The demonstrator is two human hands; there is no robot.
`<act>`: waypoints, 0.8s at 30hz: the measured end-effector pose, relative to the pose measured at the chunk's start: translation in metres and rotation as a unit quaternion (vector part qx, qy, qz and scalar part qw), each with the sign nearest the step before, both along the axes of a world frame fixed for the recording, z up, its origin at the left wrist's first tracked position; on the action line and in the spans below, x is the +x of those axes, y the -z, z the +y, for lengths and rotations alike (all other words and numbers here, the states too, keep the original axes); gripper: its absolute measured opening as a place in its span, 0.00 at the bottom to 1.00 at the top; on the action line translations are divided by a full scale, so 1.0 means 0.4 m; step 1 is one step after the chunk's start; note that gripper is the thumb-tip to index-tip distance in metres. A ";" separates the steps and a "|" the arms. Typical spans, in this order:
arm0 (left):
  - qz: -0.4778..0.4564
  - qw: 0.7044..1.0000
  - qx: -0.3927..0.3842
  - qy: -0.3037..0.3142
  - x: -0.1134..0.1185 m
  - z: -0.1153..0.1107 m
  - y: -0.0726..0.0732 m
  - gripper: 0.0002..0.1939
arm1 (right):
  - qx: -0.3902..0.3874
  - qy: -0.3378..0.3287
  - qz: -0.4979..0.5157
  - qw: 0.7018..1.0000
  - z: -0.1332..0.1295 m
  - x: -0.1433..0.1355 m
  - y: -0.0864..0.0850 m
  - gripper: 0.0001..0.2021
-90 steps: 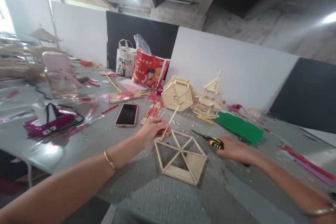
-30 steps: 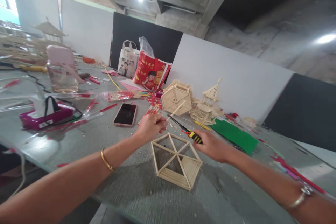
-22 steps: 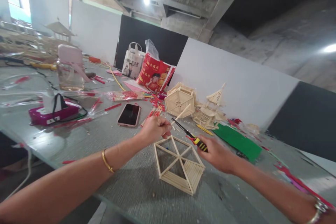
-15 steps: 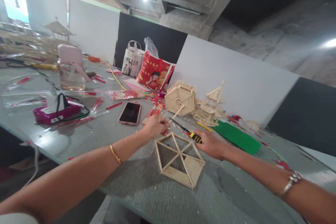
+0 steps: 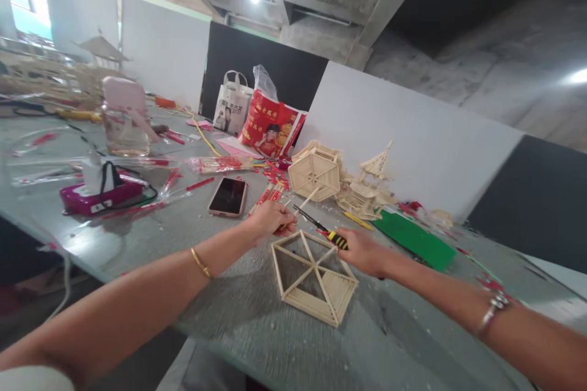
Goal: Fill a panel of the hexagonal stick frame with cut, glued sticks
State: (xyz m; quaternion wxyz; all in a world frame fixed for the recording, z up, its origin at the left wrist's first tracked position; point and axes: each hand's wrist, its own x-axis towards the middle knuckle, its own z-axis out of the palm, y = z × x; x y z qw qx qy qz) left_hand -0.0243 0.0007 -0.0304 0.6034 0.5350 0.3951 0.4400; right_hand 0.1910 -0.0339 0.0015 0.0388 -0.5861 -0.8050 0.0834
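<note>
My left hand [image 5: 274, 220] is closed in a pinch above the table, beside a thin wooden stick [image 5: 288, 203] at its fingertips. My right hand [image 5: 360, 250] is wrapped round the yellow-and-black handle of a tool [image 5: 338, 239], whose dark, narrow tip points toward my left fingers. Just below both hands, a six-sided wooden stick frame [image 5: 314, 266] lies flat on the grey table [image 5: 275, 342]. Its spokes meet in the middle, and two of its lower sections are filled with parallel sticks.
Behind the hands stand a hexagonal stick panel [image 5: 314, 177] and a small stick model [image 5: 362, 192]. A phone [image 5: 228, 197], purple power strip [image 5: 101, 195], bottle [image 5: 126, 125], red bag [image 5: 271, 122] and green sheet [image 5: 413, 238] lie or stand around.
My right hand and the tool have shifted slightly left. My left hand has barely moved, and the frame on the table stays in place.
</note>
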 end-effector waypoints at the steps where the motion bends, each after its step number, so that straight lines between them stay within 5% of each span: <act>1: 0.000 1.000 -0.001 0.000 0.000 0.003 0.002 0.09 | -0.012 0.002 0.005 1.000 0.006 0.001 -0.002 0.02; 6: -0.029 0.999 -0.002 0.031 -0.011 0.000 -0.009 0.08 | -0.070 -0.001 0.056 0.996 0.009 0.020 -0.028 0.02; 12: -0.043 0.998 -0.001 0.052 -0.011 -0.008 -0.006 0.10 | -0.038 0.033 0.095 0.994 -0.027 0.022 -0.043 0.04; 15: -0.033 0.998 0.021 0.046 -0.008 -0.005 0.005 0.11 | -0.101 0.066 0.163 0.979 -0.045 0.013 -0.037 0.03; 17: -0.033 0.998 0.046 0.042 -0.007 -0.005 0.006 0.13 | -0.193 0.087 0.254 0.944 -0.054 0.010 -0.027 0.05; 20: -0.043 0.996 0.061 0.051 -0.007 -0.012 0.001 0.14 | -0.330 0.108 0.411 0.843 -0.065 0.016 -0.006 0.10; 24: -0.064 0.995 0.024 0.070 0.000 -0.026 -0.003 0.13 | -0.426 0.107 0.501 0.746 -0.082 0.028 0.019 0.11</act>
